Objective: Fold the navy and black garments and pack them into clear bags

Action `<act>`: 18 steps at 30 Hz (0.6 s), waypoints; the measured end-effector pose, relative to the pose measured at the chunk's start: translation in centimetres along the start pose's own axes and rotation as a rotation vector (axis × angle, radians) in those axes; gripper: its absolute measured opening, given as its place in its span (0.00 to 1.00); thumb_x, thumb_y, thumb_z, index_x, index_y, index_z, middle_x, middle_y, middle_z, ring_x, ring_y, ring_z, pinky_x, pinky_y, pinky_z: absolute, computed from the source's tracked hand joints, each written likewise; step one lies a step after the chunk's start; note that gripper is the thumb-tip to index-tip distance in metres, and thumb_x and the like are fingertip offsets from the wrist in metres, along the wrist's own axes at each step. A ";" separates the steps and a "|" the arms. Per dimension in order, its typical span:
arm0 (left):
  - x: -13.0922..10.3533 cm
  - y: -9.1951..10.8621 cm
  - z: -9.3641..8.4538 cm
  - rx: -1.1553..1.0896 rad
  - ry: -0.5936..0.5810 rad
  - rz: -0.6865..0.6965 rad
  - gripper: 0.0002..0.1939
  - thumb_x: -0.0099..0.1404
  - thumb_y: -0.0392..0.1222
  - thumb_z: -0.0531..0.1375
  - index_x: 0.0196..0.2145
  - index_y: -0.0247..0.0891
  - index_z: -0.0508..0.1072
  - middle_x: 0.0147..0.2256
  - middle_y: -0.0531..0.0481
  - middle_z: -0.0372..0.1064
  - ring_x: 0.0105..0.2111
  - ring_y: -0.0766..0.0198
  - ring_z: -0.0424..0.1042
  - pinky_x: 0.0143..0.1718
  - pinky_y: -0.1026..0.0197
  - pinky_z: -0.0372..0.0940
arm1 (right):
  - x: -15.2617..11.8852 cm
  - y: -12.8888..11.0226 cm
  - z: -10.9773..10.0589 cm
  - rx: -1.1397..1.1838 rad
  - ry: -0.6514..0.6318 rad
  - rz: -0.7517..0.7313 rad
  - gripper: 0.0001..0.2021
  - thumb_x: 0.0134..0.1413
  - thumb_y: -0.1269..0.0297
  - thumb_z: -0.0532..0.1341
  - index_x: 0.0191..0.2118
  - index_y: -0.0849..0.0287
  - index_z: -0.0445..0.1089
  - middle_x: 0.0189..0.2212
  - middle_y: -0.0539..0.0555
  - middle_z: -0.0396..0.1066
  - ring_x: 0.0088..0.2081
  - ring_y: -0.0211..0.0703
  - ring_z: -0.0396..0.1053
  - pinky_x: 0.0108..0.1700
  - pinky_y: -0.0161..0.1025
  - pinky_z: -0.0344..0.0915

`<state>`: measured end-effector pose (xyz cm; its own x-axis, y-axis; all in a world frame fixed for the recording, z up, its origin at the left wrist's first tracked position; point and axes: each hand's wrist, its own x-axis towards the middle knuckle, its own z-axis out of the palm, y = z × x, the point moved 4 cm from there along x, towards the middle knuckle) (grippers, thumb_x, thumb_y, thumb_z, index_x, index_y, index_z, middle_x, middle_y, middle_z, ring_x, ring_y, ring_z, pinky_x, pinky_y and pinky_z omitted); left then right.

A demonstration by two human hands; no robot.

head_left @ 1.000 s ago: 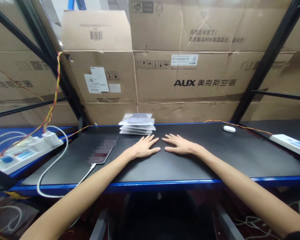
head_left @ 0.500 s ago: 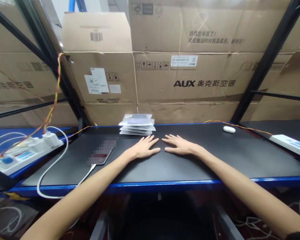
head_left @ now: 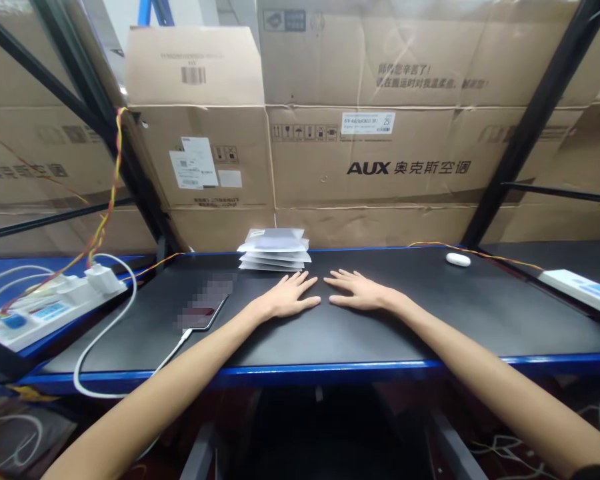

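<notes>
My left hand [head_left: 291, 295] lies flat on the black tabletop [head_left: 360, 340], fingers spread and holding nothing. Just beyond its fingertips is a stack of thin white packets [head_left: 274, 250], and I cannot tell what is inside them. My right hand [head_left: 356, 291] rests palm down to the right of the left one, its fingers apart and nothing under it that I can see. A small gap separates the two thumbs. Left of my left hand lies a phone [head_left: 210, 317], partly blurred out, with a white cable [head_left: 173, 353] plugged into it.
A power strip [head_left: 55, 310] with plugs sits at the left, another power strip [head_left: 583, 291] at the right. A small white case [head_left: 458, 259] lies at the back right. Cardboard [head_left: 320, 187] walls the rear; black posts [head_left: 527, 133] stand at the sides. The table has a blue front edge [head_left: 340, 372].
</notes>
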<state>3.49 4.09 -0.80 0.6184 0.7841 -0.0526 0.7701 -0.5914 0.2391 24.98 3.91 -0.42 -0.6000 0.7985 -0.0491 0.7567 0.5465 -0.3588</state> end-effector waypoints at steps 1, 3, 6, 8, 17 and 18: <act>0.0 0.0 0.0 -0.002 0.000 0.002 0.43 0.68 0.72 0.41 0.71 0.44 0.46 0.71 0.41 0.33 0.71 0.48 0.32 0.68 0.40 0.34 | 0.0 0.0 0.0 -0.002 -0.001 0.001 0.43 0.56 0.29 0.48 0.70 0.48 0.49 0.72 0.54 0.40 0.72 0.57 0.33 0.70 0.59 0.31; 0.0 0.0 0.0 -0.003 -0.002 0.005 0.43 0.68 0.72 0.41 0.71 0.44 0.46 0.71 0.41 0.33 0.71 0.49 0.32 0.68 0.40 0.34 | 0.0 0.0 0.0 -0.011 -0.006 0.002 0.43 0.57 0.29 0.48 0.70 0.48 0.49 0.72 0.55 0.39 0.72 0.56 0.33 0.70 0.59 0.31; 0.0 -0.1 0.1 0.001 -0.004 0.004 0.42 0.68 0.71 0.41 0.71 0.45 0.45 0.71 0.43 0.32 0.71 0.49 0.32 0.68 0.41 0.34 | 0.0 0.0 0.0 -0.018 -0.008 -0.002 0.43 0.57 0.29 0.47 0.71 0.50 0.48 0.72 0.56 0.39 0.72 0.55 0.32 0.70 0.58 0.31; 0.1 -0.1 0.1 0.003 -0.008 -0.002 0.42 0.68 0.71 0.41 0.71 0.45 0.45 0.71 0.43 0.32 0.71 0.49 0.32 0.68 0.41 0.34 | 0.0 0.1 0.0 -0.011 -0.008 -0.004 0.43 0.57 0.29 0.47 0.71 0.49 0.48 0.72 0.56 0.39 0.72 0.56 0.32 0.70 0.59 0.30; 0.0 0.1 -0.1 -0.002 -0.014 -0.008 0.43 0.68 0.72 0.41 0.71 0.44 0.45 0.71 0.41 0.32 0.71 0.48 0.32 0.68 0.41 0.34 | 0.0 0.1 0.1 -0.006 -0.006 -0.003 0.43 0.57 0.29 0.47 0.71 0.48 0.48 0.72 0.54 0.39 0.72 0.56 0.32 0.70 0.58 0.30; 0.0 0.0 -0.1 -0.003 -0.009 -0.004 0.43 0.68 0.72 0.41 0.71 0.45 0.46 0.71 0.41 0.32 0.71 0.48 0.32 0.68 0.40 0.34 | 0.0 0.1 0.1 -0.005 -0.007 -0.002 0.43 0.57 0.29 0.47 0.71 0.48 0.48 0.72 0.54 0.39 0.72 0.56 0.32 0.70 0.58 0.30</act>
<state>3.47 4.07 -0.73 0.6167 0.7847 -0.0627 0.7722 -0.5876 0.2416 25.07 3.93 -0.53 -0.6031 0.7958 -0.0551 0.7570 0.5492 -0.3539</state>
